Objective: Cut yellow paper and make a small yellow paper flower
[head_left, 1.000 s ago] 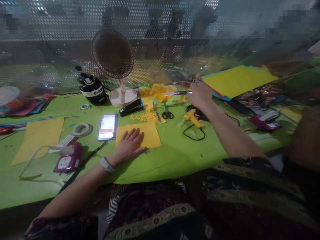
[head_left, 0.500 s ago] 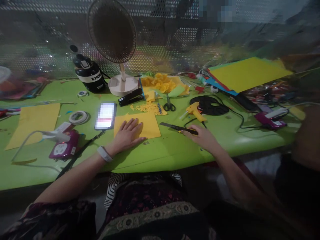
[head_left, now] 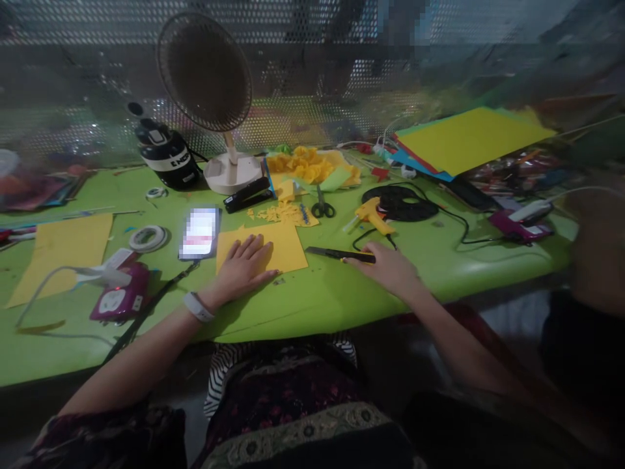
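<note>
My left hand lies flat on a yellow sheet of paper, fingers spread, wearing a pale wristband. In my right hand is a black and yellow utility knife, its tip pointing left toward the sheet's right edge. A yellow glue gun rests just beyond the right hand. Behind the sheet are small yellow paper scraps and black scissors. A phone with a lit screen lies left of the sheet.
A stapler, a fan and a black bottle stand at the back. Tape and a purple power strip lie left. Coloured sheets are stacked back right. Another person's arm shows at the right edge.
The view has shifted slightly, so the table items appear a little farther left and lower. Both hands keep the same pose, the knife still in the right one.
</note>
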`<state>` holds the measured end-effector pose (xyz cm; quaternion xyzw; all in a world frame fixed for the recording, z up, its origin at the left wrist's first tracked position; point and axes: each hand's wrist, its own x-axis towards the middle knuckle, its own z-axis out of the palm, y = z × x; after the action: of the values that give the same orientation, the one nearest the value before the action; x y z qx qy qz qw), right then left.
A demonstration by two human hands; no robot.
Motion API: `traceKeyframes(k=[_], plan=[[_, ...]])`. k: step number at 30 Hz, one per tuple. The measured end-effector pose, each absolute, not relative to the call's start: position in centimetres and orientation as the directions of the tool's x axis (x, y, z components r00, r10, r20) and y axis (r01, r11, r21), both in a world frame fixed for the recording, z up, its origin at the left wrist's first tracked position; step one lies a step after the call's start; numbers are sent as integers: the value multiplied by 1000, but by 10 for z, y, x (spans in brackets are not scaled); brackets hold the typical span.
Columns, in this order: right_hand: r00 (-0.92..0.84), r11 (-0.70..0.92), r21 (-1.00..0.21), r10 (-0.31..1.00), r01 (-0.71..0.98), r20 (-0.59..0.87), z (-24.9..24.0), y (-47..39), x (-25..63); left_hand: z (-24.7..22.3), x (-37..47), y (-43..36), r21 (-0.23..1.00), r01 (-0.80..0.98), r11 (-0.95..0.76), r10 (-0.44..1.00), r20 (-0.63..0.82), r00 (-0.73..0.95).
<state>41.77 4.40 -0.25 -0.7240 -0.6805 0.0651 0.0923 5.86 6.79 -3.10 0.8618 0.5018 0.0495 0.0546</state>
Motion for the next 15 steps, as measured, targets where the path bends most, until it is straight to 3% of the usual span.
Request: traceKeyframes(k=[15], plan=[[64,-52,-281,997,958,33,-5,47,423,-38,56,69,149,850,-505,863,74,500]])
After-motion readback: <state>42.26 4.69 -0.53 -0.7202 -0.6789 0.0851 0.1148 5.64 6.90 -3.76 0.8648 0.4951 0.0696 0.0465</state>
